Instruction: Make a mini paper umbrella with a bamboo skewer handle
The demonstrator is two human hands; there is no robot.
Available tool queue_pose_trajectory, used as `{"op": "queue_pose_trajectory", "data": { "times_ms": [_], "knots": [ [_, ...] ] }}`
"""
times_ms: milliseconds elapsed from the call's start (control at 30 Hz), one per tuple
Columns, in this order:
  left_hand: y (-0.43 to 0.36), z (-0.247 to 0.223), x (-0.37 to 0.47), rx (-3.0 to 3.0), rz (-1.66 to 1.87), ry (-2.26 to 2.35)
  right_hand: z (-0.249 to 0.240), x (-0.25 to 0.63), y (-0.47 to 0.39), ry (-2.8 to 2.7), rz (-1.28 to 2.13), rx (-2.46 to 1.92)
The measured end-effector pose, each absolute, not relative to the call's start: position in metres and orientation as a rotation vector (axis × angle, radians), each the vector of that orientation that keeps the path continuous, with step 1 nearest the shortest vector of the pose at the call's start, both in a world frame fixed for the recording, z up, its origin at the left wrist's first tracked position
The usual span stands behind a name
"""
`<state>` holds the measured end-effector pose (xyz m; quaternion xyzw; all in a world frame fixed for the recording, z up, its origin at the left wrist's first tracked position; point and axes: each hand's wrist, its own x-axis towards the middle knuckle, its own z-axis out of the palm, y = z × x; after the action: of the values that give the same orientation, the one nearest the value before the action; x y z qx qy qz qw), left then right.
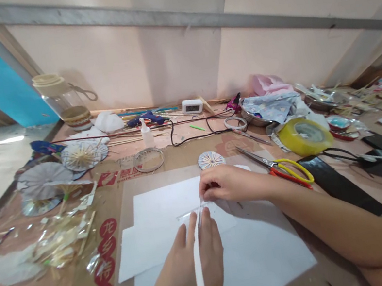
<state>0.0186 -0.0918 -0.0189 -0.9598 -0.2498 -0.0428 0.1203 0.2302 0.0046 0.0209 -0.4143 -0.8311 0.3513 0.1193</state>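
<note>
A narrow white paper strip (199, 279) stands on edge and runs away from me over the white paper sheets (263, 258). My left hand (207, 248) has the strip between its fingers, which point forward and rest low over the sheets. At the strip's far end, my right hand (222, 184) is closed in a pinch on it; the fingertips are partly hidden. A clear ruler-like piece (183, 215) lies flat by the left fingertips. Just beyond my right hand is a small round pleated paper disc (210, 159).
Scissors (276, 165) with red and yellow handles and a roll of yellow tape (304, 137) lie to the right. A glue bottle (146, 133), a glue gun (147, 118) and a white digital clock (192, 107) stand behind. Pleated paper fans (83, 152) and a drinking bottle (61, 99) are at left.
</note>
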Motion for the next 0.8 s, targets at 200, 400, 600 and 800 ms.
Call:
{"op": "queue_pose_trajectory", "data": {
  "times_ms": [200,400,600,800],
  "knots": [
    [-0.094,-0.012,0.019,-2.832,-0.172,-0.674,0.026,0.223,0.000,-2.377,1.085,-1.269],
    [-0.090,-0.010,0.024,-2.791,-0.219,-0.683,0.032,0.238,0.006,-2.348,1.275,-1.405],
    [-0.088,-0.011,0.029,-2.746,-0.247,-0.664,0.026,0.238,0.009,-2.316,1.263,-1.416],
    [-0.081,-0.006,0.032,-2.770,-0.283,-0.646,0.027,0.239,0.010,-2.319,1.268,-1.435]
  ]
}}
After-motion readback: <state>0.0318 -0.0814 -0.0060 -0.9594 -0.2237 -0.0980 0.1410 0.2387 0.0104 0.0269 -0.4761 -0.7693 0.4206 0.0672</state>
